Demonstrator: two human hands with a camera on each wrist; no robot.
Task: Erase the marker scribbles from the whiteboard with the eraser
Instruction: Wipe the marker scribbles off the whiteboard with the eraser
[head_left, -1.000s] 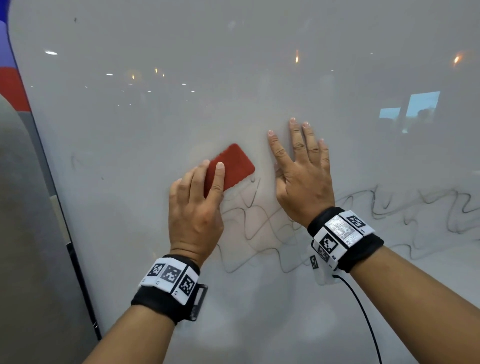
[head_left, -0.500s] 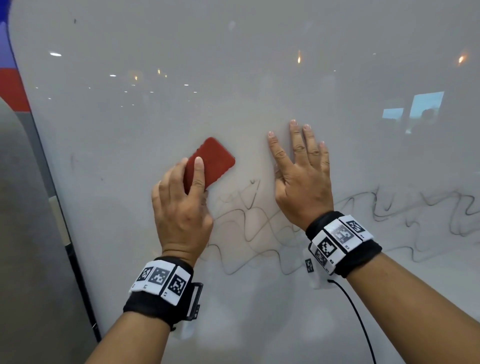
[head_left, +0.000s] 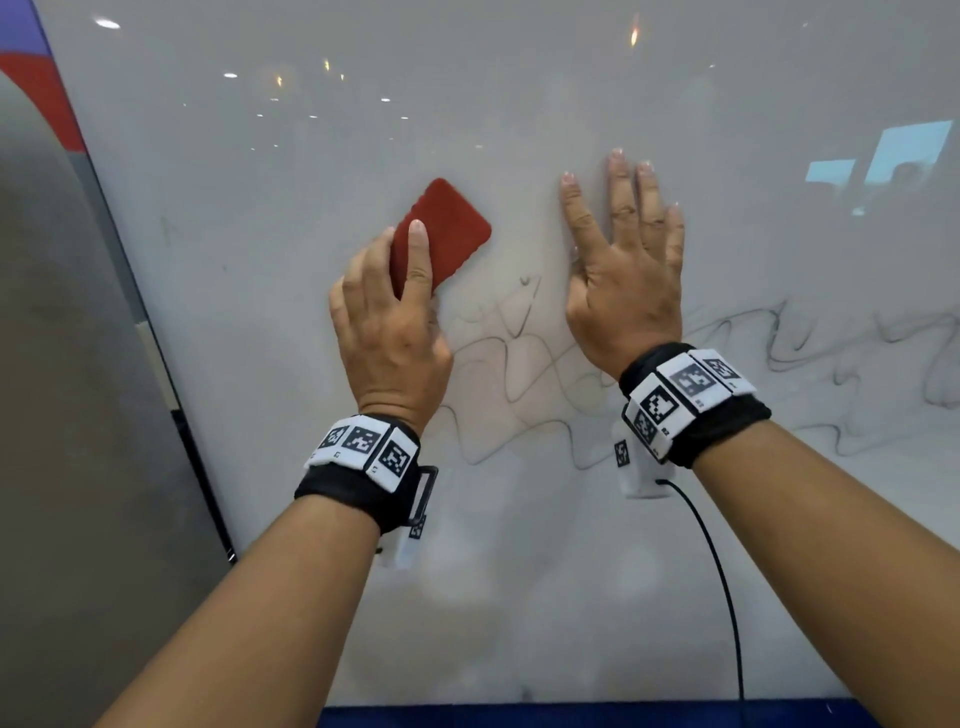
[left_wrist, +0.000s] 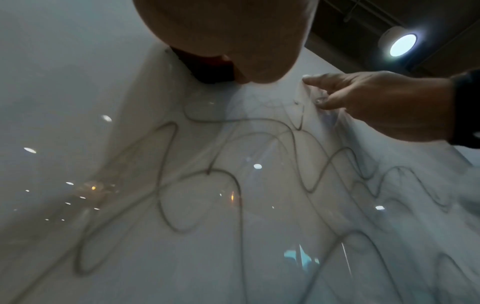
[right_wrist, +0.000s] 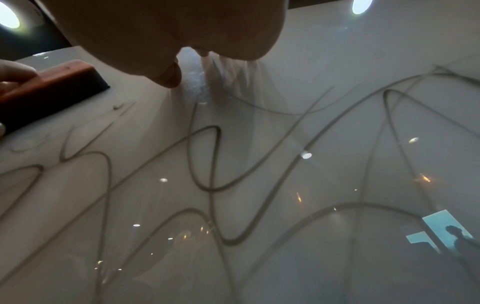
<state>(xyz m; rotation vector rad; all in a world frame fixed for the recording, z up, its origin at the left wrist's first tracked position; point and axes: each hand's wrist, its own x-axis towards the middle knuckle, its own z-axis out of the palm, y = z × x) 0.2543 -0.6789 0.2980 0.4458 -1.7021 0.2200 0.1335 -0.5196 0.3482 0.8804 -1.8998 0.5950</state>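
Head view shows the left hand (head_left: 387, 332) gripping a red rectangular eraser (head_left: 441, 231), its fingers curled on it, pressed flat on the glossy white whiteboard (head_left: 260, 260) just above the grey wavy marker scribbles (head_left: 519, 374). Beside it the right hand (head_left: 623, 275) lies flat on the board with straight, spread fingers, holding nothing. Scribbles continue to the right under this hand.

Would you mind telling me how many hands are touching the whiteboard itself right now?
1. The right hand lies flat on the whiteboard, fingers spread above the scribbles. The left hand grips the red eraser; whether its fingertips touch the board is hidden.
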